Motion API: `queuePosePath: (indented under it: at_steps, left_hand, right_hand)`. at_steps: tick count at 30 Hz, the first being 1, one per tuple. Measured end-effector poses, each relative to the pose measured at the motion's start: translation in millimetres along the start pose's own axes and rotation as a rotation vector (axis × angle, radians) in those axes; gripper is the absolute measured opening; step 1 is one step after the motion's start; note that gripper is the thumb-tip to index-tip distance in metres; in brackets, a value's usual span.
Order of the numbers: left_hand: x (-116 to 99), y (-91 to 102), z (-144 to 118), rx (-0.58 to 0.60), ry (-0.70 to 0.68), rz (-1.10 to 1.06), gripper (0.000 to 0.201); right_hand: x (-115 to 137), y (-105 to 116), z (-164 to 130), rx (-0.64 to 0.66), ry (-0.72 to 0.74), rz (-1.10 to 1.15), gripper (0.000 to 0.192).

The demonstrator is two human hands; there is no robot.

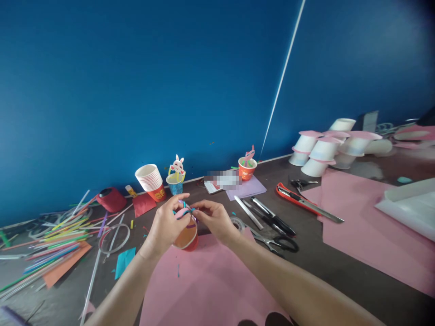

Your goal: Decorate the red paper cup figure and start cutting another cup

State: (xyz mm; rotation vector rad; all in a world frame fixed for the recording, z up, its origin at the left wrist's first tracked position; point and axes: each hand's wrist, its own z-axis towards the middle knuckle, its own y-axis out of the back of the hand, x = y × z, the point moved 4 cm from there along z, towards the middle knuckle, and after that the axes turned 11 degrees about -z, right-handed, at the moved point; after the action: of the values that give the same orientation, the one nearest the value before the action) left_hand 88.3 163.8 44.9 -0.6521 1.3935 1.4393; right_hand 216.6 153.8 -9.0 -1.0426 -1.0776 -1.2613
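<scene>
Red paper cup (188, 238) stands at the far part of a pink sheet (204, 280), under both hands. Left hand (170, 222): thumb and fingers closed on a purple-and-blue craft piece (183, 212) just above the cup. Right hand (214, 222): fingertips pinched on the piece's right end. Can't tell if either hand touches the cup rim.

Surface: dark table (316, 253), set against a blue wall (136, 81) beyond the cup; slanting white line (285, 68) on the wall, right of the cup.

Left of cup: mixed coloured straws (68, 253), red thread spool (111, 200), turquoise paper (125, 262). Behind cup: nested paper cups (147, 179), blue paper cup (175, 185) with rabbit cutout (177, 167). Right of cup: black pens (272, 217), scissors (287, 243), orange-red utility knife (306, 203); farther right, stacked white cups (321, 151) with pink discs between.

Writing: gold print on the nested cups' red side, too small to read. Flat item behind and right of cup is mostly pixelated, text unreadable.
</scene>
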Motion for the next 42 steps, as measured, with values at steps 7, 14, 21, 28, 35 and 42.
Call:
queuePosePath:
  at_steps: [7, 14, 21, 28, 35, 42]
  left_hand:
    - [-3, 0.5, 0, -0.008, -0.055, 0.027, 0.044]
    - [-9, 2.2, -4, -0.051, -0.08, -0.056, 0.05]
    - [-11, 6.8, -5, -0.076, -0.077, -0.237, 0.046]
    - [-4, 12.3, 3, -0.075, -0.01, -0.438, 0.041]
    - [-7, 21.1, 1, -0.145, -0.068, -0.444, 0.035]
    - [-12, 29.6, -29, -0.342, -0.203, -0.356, 0.028]
  right_hand:
    - [-1, 0, 1, -0.044, -0.099, 0.214, 0.016]
    - [-1, 2, 2, 0.003, -0.152, 0.309, 0.02]
    - [1, 1, -1, 0.032, -0.19, 0.366, 0.019]
    - [-1, 1, -1, 0.029, -0.24, 0.376, 0.022]
    - [-1, 4, 1, 0.002, -0.238, 0.35, 0.02]
    - [-2, 8, 0, -0.03, -0.259, 0.361, 0.02]
